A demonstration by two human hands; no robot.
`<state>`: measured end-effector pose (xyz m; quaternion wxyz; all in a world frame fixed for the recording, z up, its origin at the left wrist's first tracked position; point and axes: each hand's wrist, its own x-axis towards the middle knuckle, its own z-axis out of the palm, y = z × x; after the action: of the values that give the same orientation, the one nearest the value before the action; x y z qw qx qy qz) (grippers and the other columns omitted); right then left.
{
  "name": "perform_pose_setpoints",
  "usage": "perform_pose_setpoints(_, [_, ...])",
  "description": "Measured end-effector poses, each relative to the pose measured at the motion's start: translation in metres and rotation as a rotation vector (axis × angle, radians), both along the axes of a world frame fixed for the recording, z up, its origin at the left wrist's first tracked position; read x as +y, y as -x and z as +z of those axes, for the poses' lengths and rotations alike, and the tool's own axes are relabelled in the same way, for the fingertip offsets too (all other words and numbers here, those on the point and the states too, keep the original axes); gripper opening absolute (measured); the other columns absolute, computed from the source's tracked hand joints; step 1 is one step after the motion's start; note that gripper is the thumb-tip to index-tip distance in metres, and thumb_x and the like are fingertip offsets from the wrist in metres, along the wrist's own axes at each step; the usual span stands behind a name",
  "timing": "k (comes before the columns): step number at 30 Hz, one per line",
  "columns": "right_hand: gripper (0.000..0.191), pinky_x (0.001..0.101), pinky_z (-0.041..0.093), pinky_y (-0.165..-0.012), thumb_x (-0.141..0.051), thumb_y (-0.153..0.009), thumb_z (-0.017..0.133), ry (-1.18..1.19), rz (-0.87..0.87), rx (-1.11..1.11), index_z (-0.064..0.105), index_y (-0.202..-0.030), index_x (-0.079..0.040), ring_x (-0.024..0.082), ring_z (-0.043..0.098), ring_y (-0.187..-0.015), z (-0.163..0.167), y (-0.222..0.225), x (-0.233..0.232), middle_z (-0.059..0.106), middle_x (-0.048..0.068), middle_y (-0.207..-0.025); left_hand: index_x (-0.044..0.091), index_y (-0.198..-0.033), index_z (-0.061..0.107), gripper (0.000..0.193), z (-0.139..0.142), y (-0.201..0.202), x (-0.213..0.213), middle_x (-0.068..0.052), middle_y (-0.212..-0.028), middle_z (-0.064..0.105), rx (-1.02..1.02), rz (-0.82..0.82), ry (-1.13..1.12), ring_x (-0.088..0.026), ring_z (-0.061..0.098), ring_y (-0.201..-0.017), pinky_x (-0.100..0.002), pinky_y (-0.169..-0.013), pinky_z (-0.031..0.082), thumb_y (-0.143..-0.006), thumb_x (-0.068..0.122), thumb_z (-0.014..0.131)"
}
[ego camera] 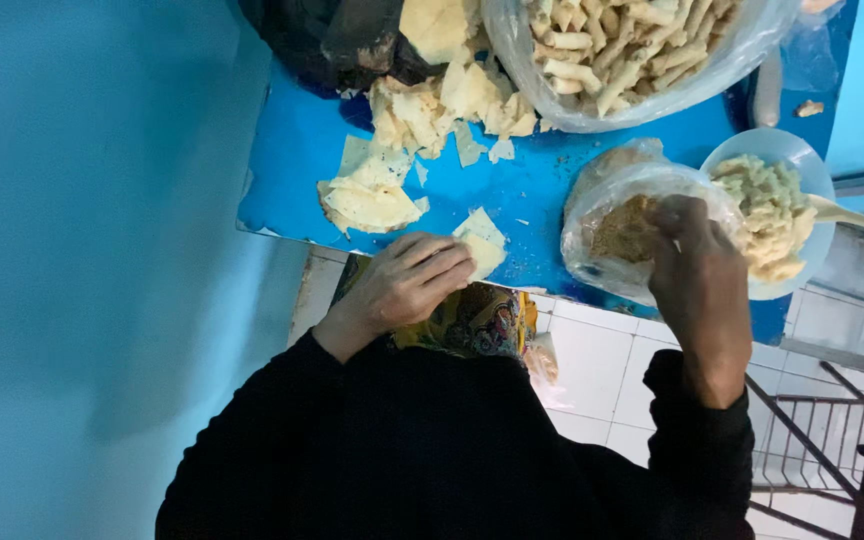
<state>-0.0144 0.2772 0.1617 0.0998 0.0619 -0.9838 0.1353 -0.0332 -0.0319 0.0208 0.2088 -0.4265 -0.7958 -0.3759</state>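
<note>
Blue covers the table (512, 190) we work at, seen from above with our black sleeves at the bottom of the view. Our left hand (407, 280) rests flat at the near edge, fingers together and laid over a small folded wrapper (482, 245) of pale dough; the fingertips touch it, and we cannot tell if they pinch it. Our right hand (697, 270) reaches into a clear bag (602, 200) of brown filling (624, 230), its fingers curled down among the crumbs; whether they are closed on any we cannot tell, since the back of the hand hides them.

Just right of the bag, touching it, stands a white bowl (787, 150) with a lumpy pale mash (767, 210), and a light spoon (852, 215) handle sticks out over its right rim. Beyond our left hand lies a stack of thin wrappers (367, 200), and farther back a loose heap of torn sheets (442, 105) spreads toward a dark bag (342, 40) at the far edge. At the far right a large clear sack (552, 90) holds many rolled sticks (622, 45).

Under our left wrist a patterned cloth (477, 320) hangs off the table edge. White floor tiles (602, 370) show below, with a dark metal rack (812, 440) to the right.
</note>
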Motion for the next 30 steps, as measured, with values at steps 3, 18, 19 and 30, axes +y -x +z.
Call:
perform_pose_setpoints(3, [0.030, 0.0465, 0.056, -0.076, 0.000, -0.098, 0.068, 0.016, 0.036, -0.065, 0.053, -0.124, 0.002, 0.043, 0.071, -0.096, -0.008, 0.010, -0.002, 0.071, 0.023, -0.108, 0.007, -0.117, 0.073, 0.020, -0.001, 0.000, -0.001, -0.005, -0.124, 0.069, 0.014, -0.006, 0.004, -0.024, 0.063, -0.121, -0.041, -0.103, 0.050, -0.099, 0.014, 0.072])
perform_pose_setpoints(18, [0.036, 0.0508, 0.056, -0.078, -0.001, -0.088, 0.066, -0.354, 0.017, -0.155, 0.054, -0.121, 0.004, 0.043, 0.068, -0.098, -0.012, 0.008, -0.005, 0.069, 0.026, -0.103, -0.002, -0.110, 0.065, 0.020, 0.004, -0.004, 0.002, -0.017, -0.117, 0.060, -0.295, 0.278, -0.145, -0.033, 0.060, -0.106, -0.043, -0.090, 0.051, -0.100, 0.014, 0.072])
perform_pose_setpoints(19, [0.038, 0.0500, 0.056, -0.081, 0.001, -0.084, 0.065, -0.373, 0.056, -0.147, 0.054, -0.120, 0.004, 0.043, 0.067, -0.101, -0.015, 0.009, -0.007, 0.069, 0.026, -0.108, -0.002, -0.108, 0.064, 0.021, 0.008, -0.005, 0.004, -0.016, -0.116, 0.058, -0.280, 0.294, -0.131, -0.033, 0.059, -0.106, -0.044, -0.091, 0.050, -0.098, 0.015, 0.072])
perform_pose_setpoints(30, [0.021, 0.0436, 0.058, -0.074, -0.008, -0.100, 0.071, 0.101, -0.027, -0.225, 0.055, -0.113, 0.000, 0.035, 0.076, -0.089, 0.005, 0.006, -0.028, 0.073, 0.021, -0.096, 0.001, -0.099, 0.061, 0.014, 0.023, -0.006, 0.004, -0.014, -0.113, 0.053, -0.361, 0.318, -0.047, -0.033, 0.055, -0.107, -0.049, -0.095, 0.046, -0.096, 0.011, 0.070])
